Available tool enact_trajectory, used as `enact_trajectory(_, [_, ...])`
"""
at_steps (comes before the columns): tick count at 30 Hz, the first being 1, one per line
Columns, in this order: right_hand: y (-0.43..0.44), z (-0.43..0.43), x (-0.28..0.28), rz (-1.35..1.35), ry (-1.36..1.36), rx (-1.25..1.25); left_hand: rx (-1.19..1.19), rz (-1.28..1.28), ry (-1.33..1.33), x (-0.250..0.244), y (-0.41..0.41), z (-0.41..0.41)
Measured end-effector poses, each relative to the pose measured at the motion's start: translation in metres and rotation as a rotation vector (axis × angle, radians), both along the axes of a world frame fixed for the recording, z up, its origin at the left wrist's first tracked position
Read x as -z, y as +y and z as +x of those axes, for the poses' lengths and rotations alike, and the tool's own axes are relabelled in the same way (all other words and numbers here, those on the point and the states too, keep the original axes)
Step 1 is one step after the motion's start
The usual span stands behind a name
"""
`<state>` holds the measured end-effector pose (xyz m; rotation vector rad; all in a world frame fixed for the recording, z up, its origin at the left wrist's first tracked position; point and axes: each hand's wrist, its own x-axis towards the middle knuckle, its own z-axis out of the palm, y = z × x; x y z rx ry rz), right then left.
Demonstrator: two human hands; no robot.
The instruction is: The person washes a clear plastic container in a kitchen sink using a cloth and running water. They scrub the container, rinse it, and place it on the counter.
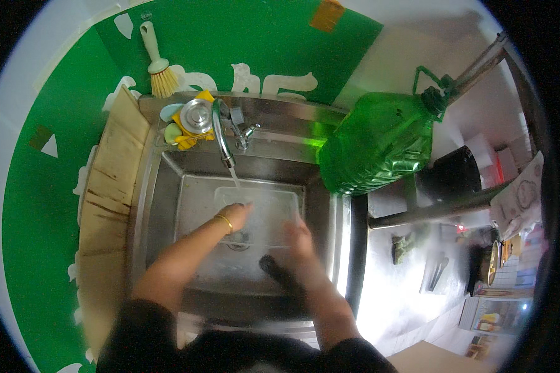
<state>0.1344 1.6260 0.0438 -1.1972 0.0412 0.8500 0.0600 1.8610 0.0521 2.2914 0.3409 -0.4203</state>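
Observation:
A clear rectangular plastic container [268,200] lies in the stainless steel sink [168,161], below the running stream of a chrome gooseneck faucet [220,135]. My left hand [237,216], with a yellow band at the wrist, is over the container's left part; whether it holds anything cannot be told. My right hand [301,238], blurred, is closed around the container's right edge. Below the container, near my right forearm, is a dark blurred object [271,266]. A round metal drain [238,246] shows partly under the container's lower edge.
A large green plastic bottle [378,140] stands at the sink's right rim. Behind the faucet are a metal lid [196,116] and a yellow cloth [186,143]. A dish brush [157,65] hangs on the green wall. A wooden board [109,186] borders the left side.

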Motion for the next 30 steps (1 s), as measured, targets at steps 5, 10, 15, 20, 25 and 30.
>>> enact_trajectory(5, [0.052, -0.024, 0.019, -0.232, 0.107, 0.004, -1.258, -1.467, -0.029, -0.01, -0.027, 0.045])
enact_trajectory(10, [-0.004, -0.012, 0.026, -0.2, 0.192, 0.002, -1.181, -0.832, -0.301, -0.022, -0.011, 0.035])
enact_trajectory(15, [0.05, -0.027, 0.032, -0.28, 0.089, 0.029, -0.363, 0.091, -0.496, -0.057, 0.05, -0.01])
enact_trajectory(20, [0.021, -0.015, 0.029, -0.284, 0.087, -0.12, -0.035, 0.431, -0.464, -0.134, 0.077, -0.011])
enact_trajectory(25, [0.045, -0.016, 0.1, -0.271, -0.339, -0.256, 0.416, 0.73, -0.708, -0.127, 0.071, 0.059])
enact_trajectory(30, [0.015, -0.016, 0.078, -0.007, 0.244, -0.11, 0.621, 1.017, -0.795, -0.137, 0.079, 0.094])
